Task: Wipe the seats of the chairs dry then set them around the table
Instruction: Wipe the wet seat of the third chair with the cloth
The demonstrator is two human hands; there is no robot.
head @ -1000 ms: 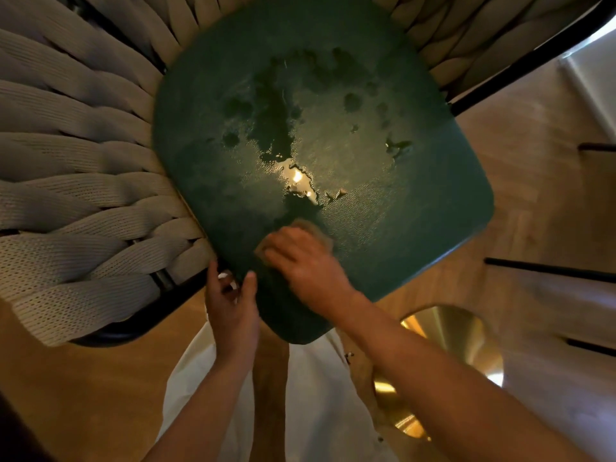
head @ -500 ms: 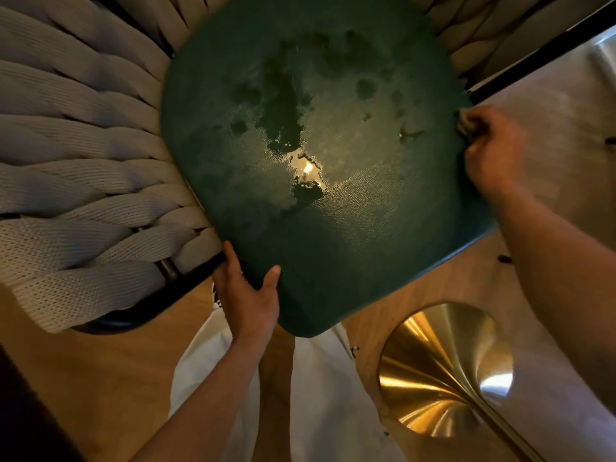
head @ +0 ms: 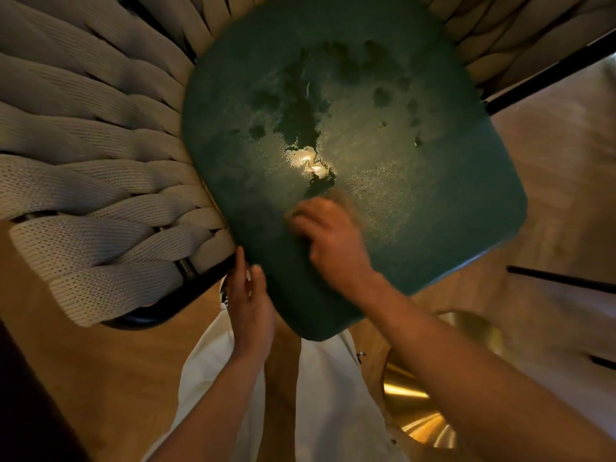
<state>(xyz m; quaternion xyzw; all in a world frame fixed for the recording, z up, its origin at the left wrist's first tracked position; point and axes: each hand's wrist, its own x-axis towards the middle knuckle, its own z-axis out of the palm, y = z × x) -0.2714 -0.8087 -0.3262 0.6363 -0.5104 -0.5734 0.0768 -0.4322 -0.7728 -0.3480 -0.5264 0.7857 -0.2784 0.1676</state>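
A dark green chair seat fills the middle of the view, with a glistening puddle of water and scattered drops across its centre and back. My right hand presses a tan cloth onto the seat just below the puddle; the hand is motion-blurred. My left hand holds the seat's front left edge, thumb on top. The chair's woven grey rope back curves round the left and top.
A shiny brass table base stands on the wooden floor at lower right, partly behind my right forearm. Black chair legs run along the right. My white clothing hangs below the seat. A dark edge sits at bottom left.
My right hand has swept with the cloth from the seat's right edge back to the front middle, just below the puddle. My left hand has stayed on the front left edge.
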